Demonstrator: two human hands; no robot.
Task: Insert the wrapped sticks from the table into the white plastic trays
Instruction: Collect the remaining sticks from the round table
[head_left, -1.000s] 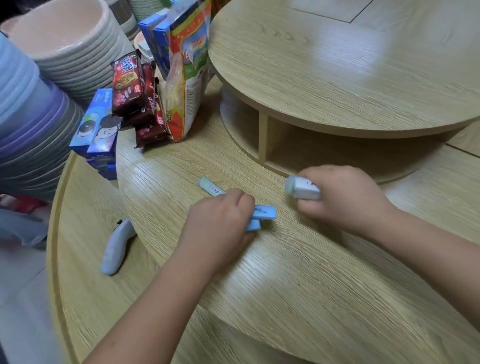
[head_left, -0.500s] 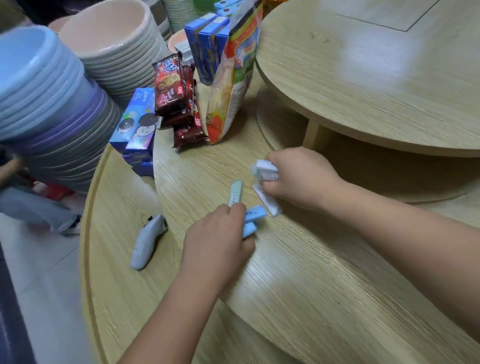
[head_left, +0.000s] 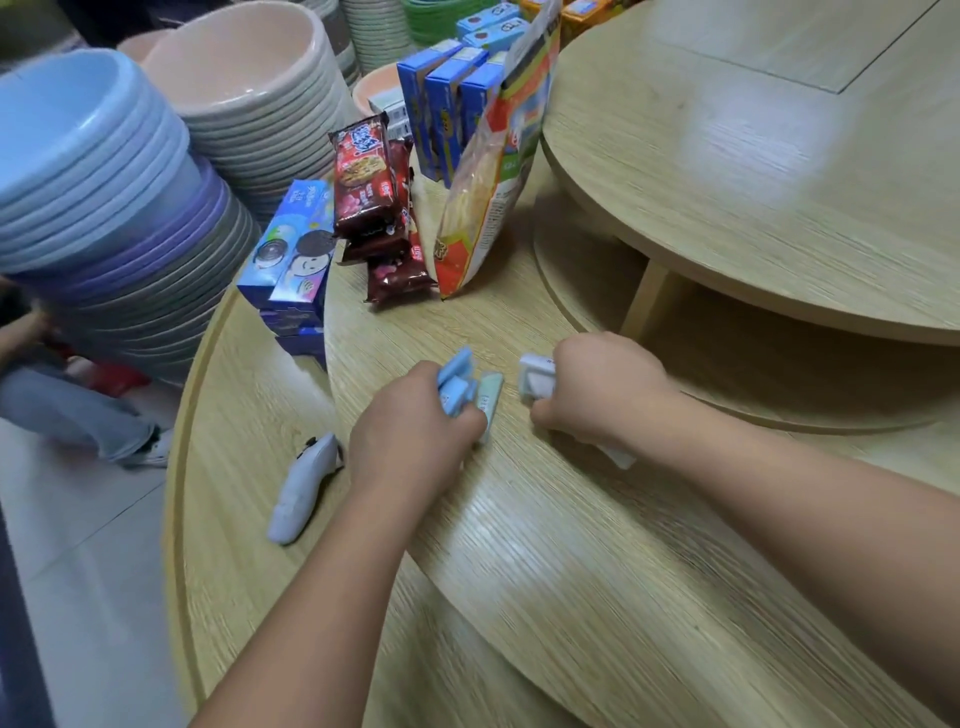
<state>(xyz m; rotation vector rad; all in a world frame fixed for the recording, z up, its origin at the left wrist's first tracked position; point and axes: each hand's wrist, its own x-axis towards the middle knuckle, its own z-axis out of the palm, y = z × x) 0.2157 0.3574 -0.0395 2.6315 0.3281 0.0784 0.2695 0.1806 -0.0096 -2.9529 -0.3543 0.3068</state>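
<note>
Blue sticks (head_left: 456, 382): two light-blue wrapped ends, tilted up, gripped in the left hand (head_left: 415, 434).
Green stick (head_left: 491, 397): pale wrapper, flat on the surface (head_left: 571, 530), just beside them.
White tray (head_left: 536, 378): blurred, protruding from the right hand (head_left: 597, 392).

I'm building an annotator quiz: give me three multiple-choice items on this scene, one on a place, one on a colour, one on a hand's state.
1. Where is the white handheld device? A in a bowl; B on the table, left of the left hand; C on the raised top.
2. What colour are the wrapped sticks the left hand grips? A red; B yellow; C blue.
3. What is the right hand doing? A gripping a white tray; B lying flat; C holding cookies.
Answers: B, it rests on the table beside that wrist; C, blue wrappers jut from its grip; A, the tray juts from its grip.
</note>
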